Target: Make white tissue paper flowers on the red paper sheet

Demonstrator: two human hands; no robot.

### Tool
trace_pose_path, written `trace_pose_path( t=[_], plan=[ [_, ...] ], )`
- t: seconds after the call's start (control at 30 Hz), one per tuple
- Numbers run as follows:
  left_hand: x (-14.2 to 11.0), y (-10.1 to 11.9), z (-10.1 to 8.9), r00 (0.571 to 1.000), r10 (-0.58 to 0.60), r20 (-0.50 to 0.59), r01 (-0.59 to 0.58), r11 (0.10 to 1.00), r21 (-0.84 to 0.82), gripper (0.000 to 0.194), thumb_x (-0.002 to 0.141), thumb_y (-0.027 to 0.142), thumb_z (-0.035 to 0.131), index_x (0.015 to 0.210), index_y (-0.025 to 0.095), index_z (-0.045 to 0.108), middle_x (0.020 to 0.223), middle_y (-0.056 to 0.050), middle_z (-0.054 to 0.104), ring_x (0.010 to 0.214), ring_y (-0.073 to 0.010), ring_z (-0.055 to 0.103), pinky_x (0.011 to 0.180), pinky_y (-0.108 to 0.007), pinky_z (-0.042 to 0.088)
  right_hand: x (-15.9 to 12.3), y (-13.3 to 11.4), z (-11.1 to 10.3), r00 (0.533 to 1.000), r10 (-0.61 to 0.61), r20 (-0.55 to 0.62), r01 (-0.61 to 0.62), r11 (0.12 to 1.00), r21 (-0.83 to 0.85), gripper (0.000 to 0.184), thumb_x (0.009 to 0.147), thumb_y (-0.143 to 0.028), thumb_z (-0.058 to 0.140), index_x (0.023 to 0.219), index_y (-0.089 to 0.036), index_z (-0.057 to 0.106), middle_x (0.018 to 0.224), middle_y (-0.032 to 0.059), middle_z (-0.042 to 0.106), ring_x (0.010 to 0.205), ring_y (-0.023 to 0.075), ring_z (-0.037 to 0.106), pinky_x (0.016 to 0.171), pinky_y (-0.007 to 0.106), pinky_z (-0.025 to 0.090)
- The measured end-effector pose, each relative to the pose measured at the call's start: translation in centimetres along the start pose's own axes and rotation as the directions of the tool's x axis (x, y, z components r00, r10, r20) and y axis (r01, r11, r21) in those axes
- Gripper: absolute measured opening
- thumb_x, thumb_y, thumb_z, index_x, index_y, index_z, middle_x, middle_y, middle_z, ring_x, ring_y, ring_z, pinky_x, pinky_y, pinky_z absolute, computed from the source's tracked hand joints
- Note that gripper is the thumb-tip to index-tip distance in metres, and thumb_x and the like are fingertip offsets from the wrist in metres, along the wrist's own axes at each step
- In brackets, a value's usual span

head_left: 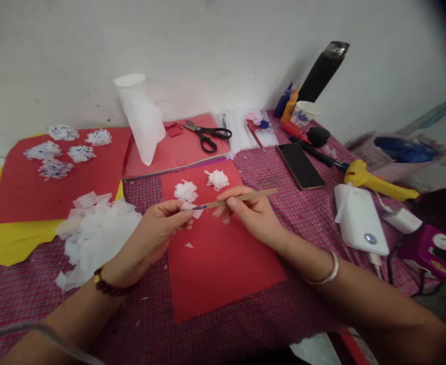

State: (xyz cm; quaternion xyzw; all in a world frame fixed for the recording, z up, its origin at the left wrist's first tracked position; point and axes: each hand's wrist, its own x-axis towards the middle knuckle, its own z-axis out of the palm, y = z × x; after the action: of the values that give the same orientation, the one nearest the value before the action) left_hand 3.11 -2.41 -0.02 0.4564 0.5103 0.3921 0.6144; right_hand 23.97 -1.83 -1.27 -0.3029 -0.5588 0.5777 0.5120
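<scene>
My left hand (158, 233) is closed in a pinch on a small piece of white tissue paper (191, 208). My right hand (251, 213) grips a thin wooden stick (246, 197), whose tip touches the tissue piece. Both hands hover over a red paper sheet (215, 263) on the checked tablecloth. Two white tissue flowers (186, 191) (217, 179) lie at the far end of that sheet, just beyond my fingers.
A heap of white tissue scraps (97, 235) lies at the left. Several tissue flowers (56, 152) rest on a bigger red sheet. Scissors (210, 134), a phone (301, 165), a yellow glue gun (375, 180), a white power bank (362, 218) and a black bottle (322, 71) lie beyond and right.
</scene>
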Motion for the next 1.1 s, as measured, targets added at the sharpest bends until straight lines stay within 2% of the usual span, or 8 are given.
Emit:
trace_pose_path(
  t=[0.2,0.37,0.53,0.63,0.87,1.0,1.03,1.1],
  plan=[
    [0.1,-0.3,-0.1,0.999,-0.018,-0.027,0.017,0.999,-0.027,0.003,0.070,0.022,0.075,0.072,0.020,0.074,0.066,0.000,0.067,0.060,-0.0104,0.057,0.059,-0.023,0.048,0.1,0.6,-0.1,0.999,0.049,0.008,-0.049,0.998,-0.036,0.018,0.091,-0.038,0.061,0.095,-0.022,0.067,0.077,0.0004,0.072,0.062,0.0095,0.065,0.057,0.023,0.053],
    [0.2,-0.4,-0.3,1.000,-0.009,-0.015,0.008,0.999,-0.044,0.004,0.070,0.022,0.072,0.073,0.021,0.075,0.070,-0.001,0.070,0.061,-0.0114,0.060,0.061,-0.026,0.052,0.2,0.5,-0.1,0.999,0.032,-0.007,-0.032,0.999,-0.034,0.017,0.090,-0.038,0.062,0.094,-0.022,0.067,0.076,0.0000,0.072,0.060,0.0094,0.064,0.056,0.023,0.053],
    [0.0,-0.1,-0.9,0.997,0.019,0.069,-0.012,0.995,-0.095,0.016,0.069,0.017,0.065,0.078,0.022,0.077,0.078,-0.005,0.075,0.069,-0.0165,0.067,0.068,-0.032,0.057,0.3,0.9,-0.6,0.995,0.083,-0.056,-0.081,0.996,0.028,0.022,0.090,-0.043,0.062,0.099,-0.024,0.067,0.076,-0.0007,0.072,0.056,0.0088,0.062,0.055,0.023,0.052],
    [0.0,0.0,-0.8,0.997,0.069,0.043,-0.066,0.996,-0.065,0.014,0.073,0.020,0.069,0.083,0.022,0.078,0.082,-0.005,0.076,0.072,-0.0164,0.068,0.072,-0.032,0.057,0.3,1.2,-0.7,0.987,0.149,-0.063,-0.140,0.981,0.134,0.023,0.088,-0.044,0.064,0.098,-0.024,0.067,0.073,-0.0019,0.071,0.054,0.0081,0.061,0.054,0.022,0.051],
    [-0.2,-0.2,0.0,0.965,0.254,-0.063,-0.255,0.967,-0.020,0.004,0.074,0.022,0.074,0.077,0.022,0.075,0.068,0.000,0.071,0.064,-0.0128,0.063,0.067,-0.027,0.054,0.3,0.8,0.0,0.976,0.218,-0.027,-0.201,0.935,0.292,0.021,0.079,-0.040,0.074,0.091,-0.024,0.067,0.075,-0.0023,0.074,0.052,0.0082,0.063,0.052,0.021,0.051],
    [-0.5,-0.3,0.1,0.917,0.392,-0.072,-0.381,0.915,0.135,0.001,0.077,0.023,0.073,0.078,0.023,0.072,0.068,0.001,0.070,0.064,-0.0131,0.063,0.064,-0.027,0.052,0.2,1.0,0.4,0.966,0.257,-0.035,-0.237,0.928,0.287,0.026,0.074,-0.041,0.078,0.089,-0.023,0.069,0.075,-0.0006,0.075,0.051,0.0093,0.062,0.050,0.023,0.051],
    [-0.6,-0.4,0.1,0.889,0.454,-0.065,-0.430,0.875,0.223,0.001,0.079,0.023,0.073,0.079,0.024,0.072,0.071,0.001,0.070,0.066,-0.0135,0.063,0.064,-0.027,0.052,0.1,1.1,0.5,0.964,0.264,-0.042,-0.241,0.928,0.283,0.026,0.074,-0.043,0.077,0.087,-0.022,0.069,0.072,-0.0003,0.075,0.050,0.0094,0.062,0.050,0.022,0.051],
    [-0.9,-0.6,-0.2,0.812,0.584,-0.010,-0.524,0.736,0.428,0.006,0.081,0.021,0.071,0.083,0.026,0.072,0.079,0.000,0.072,0.072,-0.0150,0.064,0.067,-0.030,0.053,0.0,1.4,0.8,0.957,0.283,-0.058,-0.258,0.928,0.269,0.027,0.077,-0.047,0.074,0.080,-0.020,0.070,0.066,0.0002,0.073,0.048,0.0090,0.060,0.048,0.022,0.049]
  ],
)
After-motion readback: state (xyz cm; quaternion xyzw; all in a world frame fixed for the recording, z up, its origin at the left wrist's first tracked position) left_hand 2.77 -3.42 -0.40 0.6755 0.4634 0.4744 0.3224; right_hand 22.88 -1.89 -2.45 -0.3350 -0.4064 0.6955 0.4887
